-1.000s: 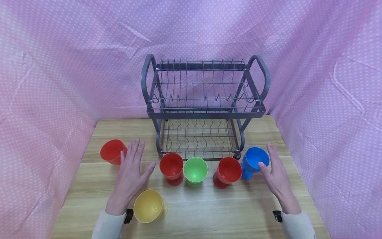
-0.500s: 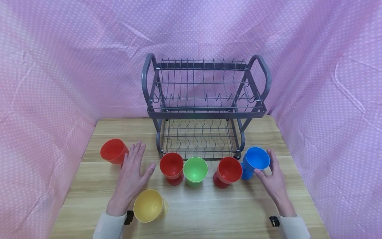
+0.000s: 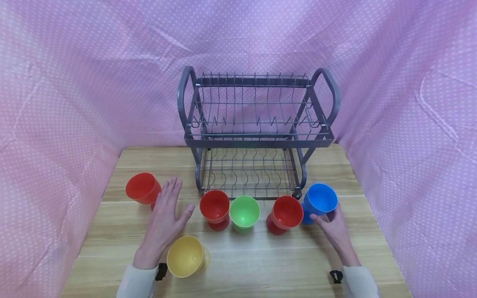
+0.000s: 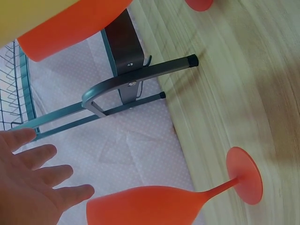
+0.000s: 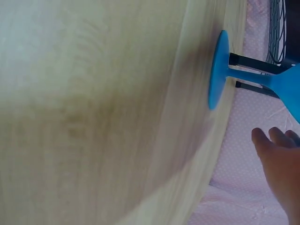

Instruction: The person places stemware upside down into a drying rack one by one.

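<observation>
On the right, a blue plastic goblet [image 3: 321, 198] stands on its foot. My right hand [image 3: 337, 234] is close around its near side, thumb in front of the stem and fingers curving behind the bowl. In the right wrist view the fingertips [image 5: 276, 136] lie just beside the blue bowl, with a gap showing. My left hand [image 3: 162, 225] is held with fingers straight and spread, thumb out, holding nothing. Beside its fingertips stands a red goblet [image 3: 143, 188]; its stem is partly hidden in the head view. A yellow goblet [image 3: 185, 256] stands near the left wrist.
A grey two-tier dish rack [image 3: 257, 143] stands at the back of the wooden table [image 3: 261, 265]. Before it are a red goblet [image 3: 215, 206], a green goblet [image 3: 244, 211] and another red goblet [image 3: 287, 212]. Pink dotted cloth [image 3: 74, 103] surrounds the table.
My right hand has moved left and lower around the blue goblet, its thumb going from the bowl's right side to in front of the stem. The left hand has barely moved.
</observation>
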`<state>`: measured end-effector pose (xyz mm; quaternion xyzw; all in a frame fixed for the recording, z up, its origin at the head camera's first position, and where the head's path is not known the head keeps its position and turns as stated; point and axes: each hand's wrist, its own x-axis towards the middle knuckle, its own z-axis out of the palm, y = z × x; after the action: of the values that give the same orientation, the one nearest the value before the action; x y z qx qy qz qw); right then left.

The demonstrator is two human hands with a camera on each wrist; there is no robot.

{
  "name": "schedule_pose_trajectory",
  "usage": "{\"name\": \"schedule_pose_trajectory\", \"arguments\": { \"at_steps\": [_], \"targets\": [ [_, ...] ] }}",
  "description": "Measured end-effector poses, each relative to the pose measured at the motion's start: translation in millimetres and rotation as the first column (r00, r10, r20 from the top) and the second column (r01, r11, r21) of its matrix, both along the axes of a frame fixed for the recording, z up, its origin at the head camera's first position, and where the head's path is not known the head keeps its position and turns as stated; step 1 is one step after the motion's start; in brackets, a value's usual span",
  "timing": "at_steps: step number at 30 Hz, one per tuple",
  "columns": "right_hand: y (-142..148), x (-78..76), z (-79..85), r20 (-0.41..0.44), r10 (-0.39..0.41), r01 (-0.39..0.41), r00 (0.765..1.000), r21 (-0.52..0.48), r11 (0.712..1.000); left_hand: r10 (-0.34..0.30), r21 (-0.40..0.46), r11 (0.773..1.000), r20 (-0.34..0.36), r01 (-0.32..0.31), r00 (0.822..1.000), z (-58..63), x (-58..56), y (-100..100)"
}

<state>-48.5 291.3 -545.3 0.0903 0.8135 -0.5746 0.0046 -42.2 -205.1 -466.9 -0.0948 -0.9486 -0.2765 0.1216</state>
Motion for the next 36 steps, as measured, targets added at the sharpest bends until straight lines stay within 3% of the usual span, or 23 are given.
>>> {"name": "schedule_pose_trajectory", "arguments": {
  "at_steps": [8,16,27,36],
  "targets": [
    [0.7,-2.1,-6.9,0.02,0.002,-0.001,1.0,-0.025,1.0,0.002,0.002,1.0,0.013,-0.002,1.0,-1.4,0.8,-1.0],
    [4.6,0.7,-0.7,-0.046,-0.038,0.038,0.998,-0.017,0.999,-0.002,0.008,1.0,0.024,0.002,1.0,3.4,0.6,-0.4],
    [9.0,8.8,44.6,-0.168,-0.073,0.087,0.983,0.076,0.993,-0.04,0.064,0.997,-0.07,0.044,0.997,30.9,0.9,1.4],
    [5.9,13.9,76.1,-0.23,-0.076,0.111,0.97,0.141,0.984,-0.051,0.158,0.986,-0.049,0.058,0.997,48.0,4.8,4.1]
  ]
}}
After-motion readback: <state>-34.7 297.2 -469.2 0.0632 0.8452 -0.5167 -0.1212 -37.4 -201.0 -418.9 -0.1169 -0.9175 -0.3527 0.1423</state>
